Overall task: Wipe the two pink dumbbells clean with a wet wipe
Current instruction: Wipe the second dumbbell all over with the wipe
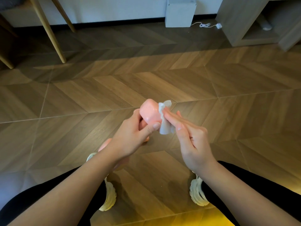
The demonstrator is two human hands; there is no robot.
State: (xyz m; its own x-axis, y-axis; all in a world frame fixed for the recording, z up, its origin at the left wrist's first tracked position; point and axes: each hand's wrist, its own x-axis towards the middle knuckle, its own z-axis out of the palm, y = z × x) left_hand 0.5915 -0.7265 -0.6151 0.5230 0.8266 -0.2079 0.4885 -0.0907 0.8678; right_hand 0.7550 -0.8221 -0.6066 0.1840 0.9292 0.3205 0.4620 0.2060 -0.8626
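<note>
My left hand (130, 136) grips a pink dumbbell (149, 112) by its handle, with one rounded head sticking up above the fingers. My right hand (190, 141) holds a white wet wipe (164, 118) between its thumb and straight fingers and presses it against the right side of that head. A second pink rounded shape (105, 145) shows low beside my left wrist, close to the floor. Most of it is hidden by my forearm.
I sit over a wooden herringbone floor (162, 79), knees in black trousers and pale shoes (197, 193) below my arms. Wooden furniture legs (48, 30) stand at the far left. A white box (179, 12) with a cable stands against the back wall, and a grey cabinet (244, 22) at the far right.
</note>
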